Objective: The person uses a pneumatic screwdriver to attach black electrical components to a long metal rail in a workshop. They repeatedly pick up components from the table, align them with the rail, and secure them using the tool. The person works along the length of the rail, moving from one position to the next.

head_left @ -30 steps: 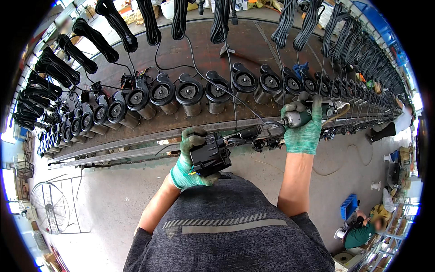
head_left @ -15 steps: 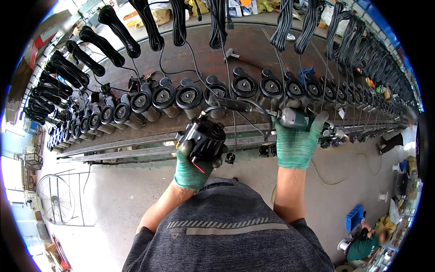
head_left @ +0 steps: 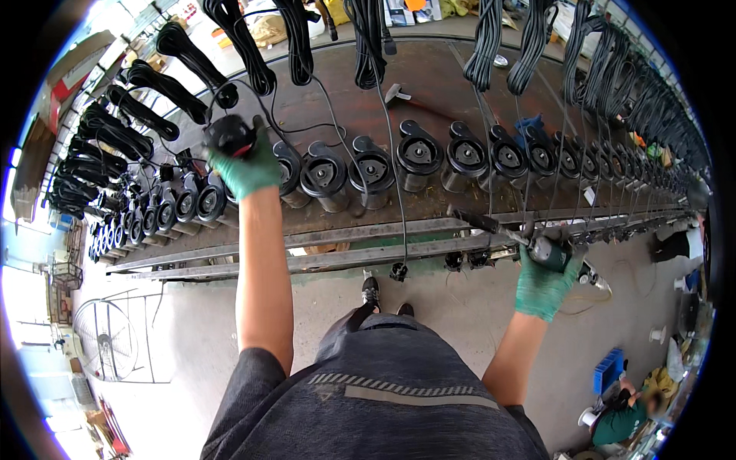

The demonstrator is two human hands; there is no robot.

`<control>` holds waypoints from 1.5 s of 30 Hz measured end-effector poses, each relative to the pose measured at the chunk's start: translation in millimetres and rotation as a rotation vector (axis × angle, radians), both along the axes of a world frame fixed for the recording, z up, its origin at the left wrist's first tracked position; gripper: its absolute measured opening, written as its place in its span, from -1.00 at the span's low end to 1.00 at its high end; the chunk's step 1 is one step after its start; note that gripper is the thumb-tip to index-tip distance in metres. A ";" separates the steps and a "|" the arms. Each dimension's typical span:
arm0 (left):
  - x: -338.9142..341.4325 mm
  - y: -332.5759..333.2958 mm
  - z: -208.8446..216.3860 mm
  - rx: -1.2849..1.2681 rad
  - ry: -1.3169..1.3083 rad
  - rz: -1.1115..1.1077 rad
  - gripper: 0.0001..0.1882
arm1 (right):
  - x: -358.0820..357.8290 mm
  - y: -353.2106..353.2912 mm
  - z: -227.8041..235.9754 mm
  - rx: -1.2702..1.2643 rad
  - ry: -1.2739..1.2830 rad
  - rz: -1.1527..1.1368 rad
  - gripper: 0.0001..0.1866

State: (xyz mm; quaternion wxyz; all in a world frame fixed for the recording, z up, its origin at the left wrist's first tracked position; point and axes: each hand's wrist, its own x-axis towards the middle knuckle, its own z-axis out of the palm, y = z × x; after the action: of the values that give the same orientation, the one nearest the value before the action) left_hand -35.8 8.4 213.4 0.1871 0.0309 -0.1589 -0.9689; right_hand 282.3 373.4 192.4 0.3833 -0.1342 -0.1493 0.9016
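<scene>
My left hand (head_left: 251,167), in a green glove with dark fingertips, is closed on a round black plastic housing (head_left: 228,135), which is partly smeared by motion. It holds the housing over the far side of a row of metal-bodied pumps (head_left: 371,170) with round black tops. Near the table's front rails, my right hand (head_left: 543,291) wraps round a green and grey air screwdriver (head_left: 549,253). The tool's dark front end (head_left: 477,220) points left, and its tip is apart from the pumps.
Coiled black cables (head_left: 368,46) hang along the far side, their leads running down to the pumps. A hammer (head_left: 414,100) lies on the brown tabletop (head_left: 337,100). Metal rails (head_left: 353,234) edge the table's front. A co-worker (head_left: 619,422) sits at the lower right near a blue crate (head_left: 608,371).
My left hand has carried the black housing forward and left, from in front of my body to beyond the pump row. My right hand has moved right and nearer with the air screwdriver.
</scene>
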 end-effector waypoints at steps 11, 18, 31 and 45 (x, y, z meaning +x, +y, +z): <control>-109.5 43.5 -103.3 -0.600 -0.469 -0.507 -0.42 | 56.5 9.7 -5.1 0.039 -0.033 -0.215 -0.68; 4.8 0.1 -87.8 -2.455 0.200 -0.799 -0.19 | 60.9 7.0 -7.6 0.033 -0.093 -0.295 -0.67; -7.1 -57.1 -126.7 -2.381 0.850 0.026 -0.81 | 49.4 10.4 5.4 0.096 -0.102 -0.286 -0.61; -252.2 33.0 -201.6 -2.090 0.138 -0.985 -0.57 | 64.6 2.5 39.5 0.143 -0.171 -0.402 -0.69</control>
State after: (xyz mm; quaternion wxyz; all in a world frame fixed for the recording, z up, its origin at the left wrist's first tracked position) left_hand -288.0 41.5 11.8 -0.2683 -0.2571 -0.8667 -0.3326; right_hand 347.0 375.9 232.0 0.5499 -0.2096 -0.2149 0.7795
